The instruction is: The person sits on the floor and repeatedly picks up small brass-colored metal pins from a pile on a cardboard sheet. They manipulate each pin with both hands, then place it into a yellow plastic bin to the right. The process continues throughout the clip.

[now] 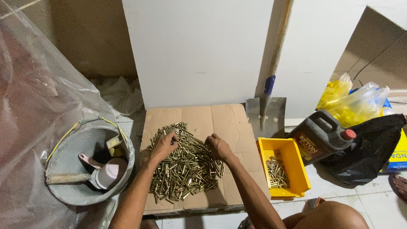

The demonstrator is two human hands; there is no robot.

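On the flattened brown cardboard sheet (220, 116) on the floor, a heap of small brass-coloured metal pins (184, 169) spreads from near its far left corner down toward its near edge. Pins lie every way, no common long axis.

Left hand (164, 145) sits on the heap's far left part, fingers curled down into the pins. Right hand (218, 147) sits on the far right part, fingers curled likewise. Cannot tell whether either has hold of any pins; fingertips are buried.

Heap lies directly under and nearer than both hands, between the forearms. Yellow plastic bin (292, 154) with a few of the same pins at its bottom stands just off the cardboard's right edge, so the right hand is the nearer one to it; path over bare cardboard is open.

Off the left edge: grey round bucket (63, 186) holding a pink scoop (108, 171). Metal shovel blade (275, 112) leans at the far right corner. Dark jug with red cap (320, 135) stands beyond the bin.
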